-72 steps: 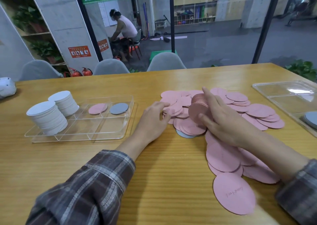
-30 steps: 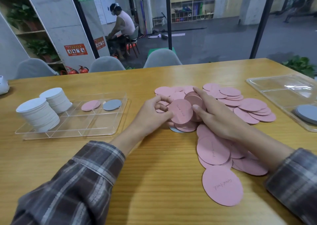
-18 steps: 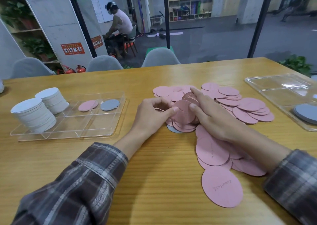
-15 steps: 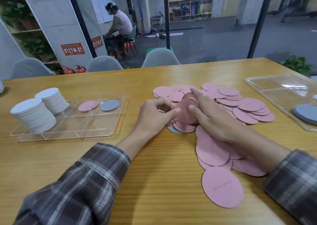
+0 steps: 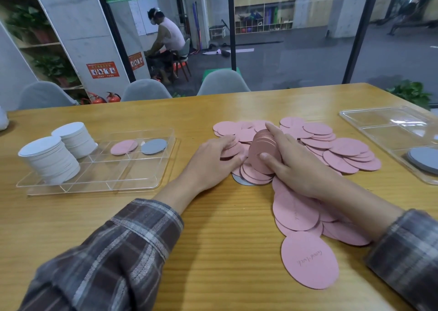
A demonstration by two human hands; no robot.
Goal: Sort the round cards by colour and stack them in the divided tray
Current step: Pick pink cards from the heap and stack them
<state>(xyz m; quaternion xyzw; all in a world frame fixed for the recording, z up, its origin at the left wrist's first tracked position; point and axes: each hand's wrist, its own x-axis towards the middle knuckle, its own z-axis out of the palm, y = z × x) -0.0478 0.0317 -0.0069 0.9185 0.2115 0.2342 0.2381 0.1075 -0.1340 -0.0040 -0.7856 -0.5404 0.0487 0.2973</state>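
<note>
Right hand (image 5: 296, 166) is clamped around a stack of pink cards (image 5: 263, 151) held on edge over the loose pink pile (image 5: 331, 149) on the wooden table (image 5: 213, 239). Left hand (image 5: 213, 161) is pinching a few more pink ones just beside it. Off to the left, the divided tray (image 5: 132, 180) has two white stacks (image 5: 51, 159) (both pretty tall), plus one pink card (image 5: 124, 147) and one grey card (image 5: 154, 146) lying flat in the back compartments.

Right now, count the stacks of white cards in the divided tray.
2: one stack of white cards in the divided tray's near left compartment, the other white stack just behind it, in the far left compartment. None looks hidden.
</note>
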